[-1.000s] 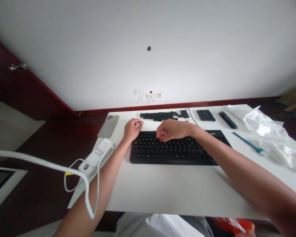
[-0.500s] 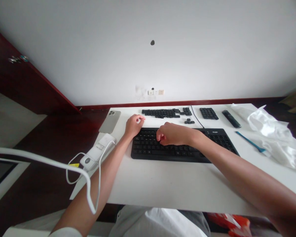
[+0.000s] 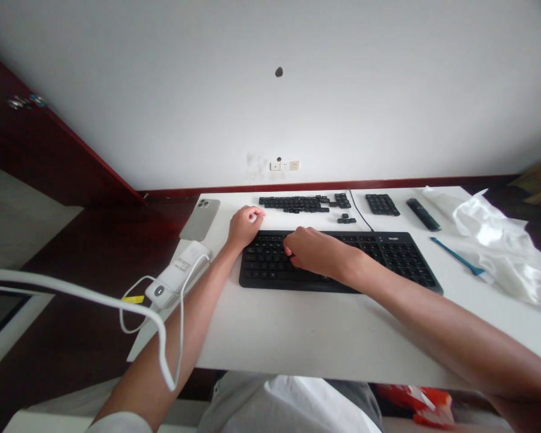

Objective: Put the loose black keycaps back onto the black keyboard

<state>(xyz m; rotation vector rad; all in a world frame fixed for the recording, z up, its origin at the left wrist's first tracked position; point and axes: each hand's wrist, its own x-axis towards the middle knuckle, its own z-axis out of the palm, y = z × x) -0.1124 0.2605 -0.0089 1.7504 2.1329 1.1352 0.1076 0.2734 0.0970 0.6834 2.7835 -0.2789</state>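
A black keyboard [image 3: 270,274] lies on the white table in front of me. Over its left-middle keys is my right hand [image 3: 313,249], fingers curled downward and closed; the fingertips are partly hidden, so anything between them cannot be made out. At the keyboard's upper left corner rests my left hand [image 3: 246,227], with thumb and forefinger curled together. No object shows clearly in that hand. Behind the keyboard lie rows of loose black keycaps [image 3: 293,203], a small group of keycaps [image 3: 346,219], and another block of keycaps [image 3: 382,205] to the right.
On the left are a phone [image 3: 201,219] and a white power strip [image 3: 178,270] with a cable [image 3: 148,311] looping over my left forearm. To the right lie a dark elongated object [image 3: 422,214], a blue-handled tool [image 3: 457,257] and crumpled white plastic wrapping [image 3: 500,234].
My right hand has shifted slightly left and its forearm lower, uncovering more of the keyboard's right side. The left hand stays in place. The view has tilted slightly.
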